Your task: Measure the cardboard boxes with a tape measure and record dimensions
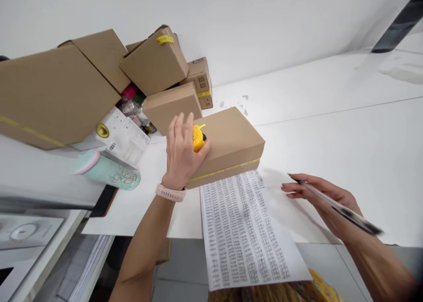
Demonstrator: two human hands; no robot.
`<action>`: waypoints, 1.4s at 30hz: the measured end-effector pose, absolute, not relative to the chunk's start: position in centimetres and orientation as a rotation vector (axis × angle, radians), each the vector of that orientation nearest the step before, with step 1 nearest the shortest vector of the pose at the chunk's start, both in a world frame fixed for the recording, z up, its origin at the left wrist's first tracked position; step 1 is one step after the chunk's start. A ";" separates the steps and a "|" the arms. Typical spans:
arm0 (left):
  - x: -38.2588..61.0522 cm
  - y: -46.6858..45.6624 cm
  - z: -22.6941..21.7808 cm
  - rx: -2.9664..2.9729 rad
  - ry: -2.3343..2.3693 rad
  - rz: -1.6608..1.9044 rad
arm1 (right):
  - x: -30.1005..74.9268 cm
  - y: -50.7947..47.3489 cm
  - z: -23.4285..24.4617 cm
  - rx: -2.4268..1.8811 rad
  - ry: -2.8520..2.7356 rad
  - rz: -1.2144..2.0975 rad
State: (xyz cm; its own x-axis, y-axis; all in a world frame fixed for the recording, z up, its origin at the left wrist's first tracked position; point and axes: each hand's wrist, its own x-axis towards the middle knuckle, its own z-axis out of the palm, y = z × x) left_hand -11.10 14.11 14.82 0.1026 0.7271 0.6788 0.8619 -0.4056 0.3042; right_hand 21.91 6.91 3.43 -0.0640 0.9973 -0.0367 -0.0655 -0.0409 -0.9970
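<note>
My left hand (181,145), with a pink band at its wrist, rests on a brown cardboard box (233,130) and is closed around a yellow tape measure (198,138). A thin yellow strip runs along the box's near side. From beside the box, a white paper sheet (236,227) covered in rows of small writing reaches over the table's front edge. My right hand (327,200) holds a pen (340,211) to the right of the sheet, apart from the paper, its dark tip pointing left.
More cardboard boxes (153,64) are stacked against the wall at the back left. A mint tumbler (112,172) lies near a white carton (127,136). A dark cylindrical object (399,24) stands at the far right of the white table (346,139). Below left is a white appliance (29,236).
</note>
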 end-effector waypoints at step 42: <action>-3.1 7.8 1.8 -2.980 -0.928 -0.739 | 16.7 8.7 0.3 -1.532 -1.500 1.017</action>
